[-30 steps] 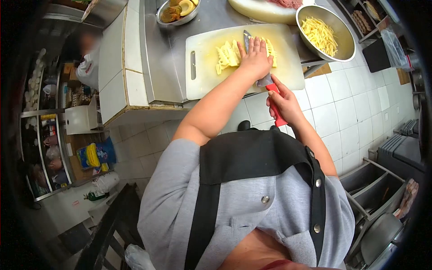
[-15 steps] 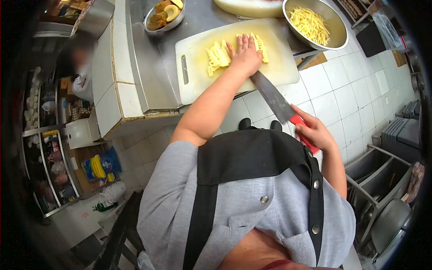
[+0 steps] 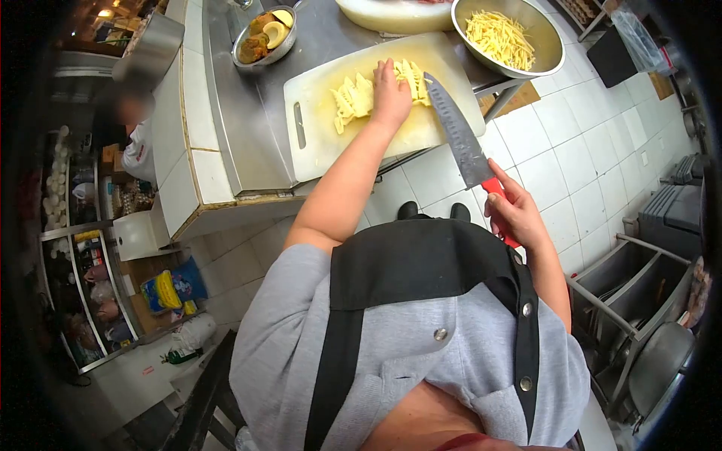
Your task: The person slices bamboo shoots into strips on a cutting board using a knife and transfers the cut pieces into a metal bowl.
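My left hand (image 3: 392, 98) is over pale yellow slices (image 3: 352, 99), perhaps mango, on a white cutting board (image 3: 316, 150). Its fingers are stretched out along the slices, and the palm side is hidden. More slices (image 3: 414, 79) lie just right of the fingers. My right hand (image 3: 515, 210) grips the red handle of a large kitchen knife (image 3: 460, 139). The dark blade points up and to the left, its tip at the right end of the slices and its heel past the board's near edge.
A steel bowl (image 3: 555, 56) of thin yellow strips stands beyond the board's right corner. Another metal bowl (image 3: 284, 46) at the upper left holds fruit halves and brownish pieces. A large white round block (image 3: 395, 16) is behind the board. Another person (image 3: 137, 143) is at the far left.
My left hand has turned from lying flat with spread fingers onto its side, fingers closer together. The knife tip has swung up from beside the hand to the right end of the slices.
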`<state>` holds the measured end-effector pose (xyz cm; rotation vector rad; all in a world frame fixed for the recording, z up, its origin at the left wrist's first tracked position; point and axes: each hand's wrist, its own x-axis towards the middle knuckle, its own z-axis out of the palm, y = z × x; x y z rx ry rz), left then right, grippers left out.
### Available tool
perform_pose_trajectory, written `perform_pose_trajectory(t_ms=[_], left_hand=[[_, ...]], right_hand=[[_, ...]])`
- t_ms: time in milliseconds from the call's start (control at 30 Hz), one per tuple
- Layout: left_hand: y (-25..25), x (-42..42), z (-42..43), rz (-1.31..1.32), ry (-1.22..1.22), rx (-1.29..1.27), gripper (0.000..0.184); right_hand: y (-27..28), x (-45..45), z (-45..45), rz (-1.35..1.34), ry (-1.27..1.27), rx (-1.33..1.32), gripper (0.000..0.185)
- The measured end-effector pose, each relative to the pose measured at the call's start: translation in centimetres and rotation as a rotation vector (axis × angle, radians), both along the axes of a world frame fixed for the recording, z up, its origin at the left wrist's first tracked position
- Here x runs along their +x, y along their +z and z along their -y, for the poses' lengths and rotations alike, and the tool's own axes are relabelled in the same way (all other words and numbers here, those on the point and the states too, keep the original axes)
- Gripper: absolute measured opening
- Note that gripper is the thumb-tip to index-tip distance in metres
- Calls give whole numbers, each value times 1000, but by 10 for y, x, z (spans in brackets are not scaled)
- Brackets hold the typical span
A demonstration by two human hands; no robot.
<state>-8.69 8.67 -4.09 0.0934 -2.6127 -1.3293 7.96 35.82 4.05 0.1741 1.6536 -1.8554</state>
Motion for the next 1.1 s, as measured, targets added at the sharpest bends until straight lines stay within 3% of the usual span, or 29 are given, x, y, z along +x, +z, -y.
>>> perform_pose_trajectory(t_ms=[67,100,300,600,900,1000,1100], left_hand=[[2,2,-11,121,34,-254,66],[1,2,-14,142,6,-270,73],[-7,2,-17,103,-7,-343,71],[-9,2,-10,47,51,-154,64],[-3,-9,-18,102,52,-338,61],[-3,-9,-15,87,57,-299,59],[-3,-8,-16,92,68,-305,58]], right_hand=[[0,1,4,22,25,-15,58],[-2,2,6,27,28,-14,58],[3,-4,25,-27,70,66,59],[7,-10,26,-47,48,118,59],[-6,-39,68,-74,83,73,62],[-16,-48,71,-36,67,-58,62],[-20,-43,75,-69,84,4,63]])
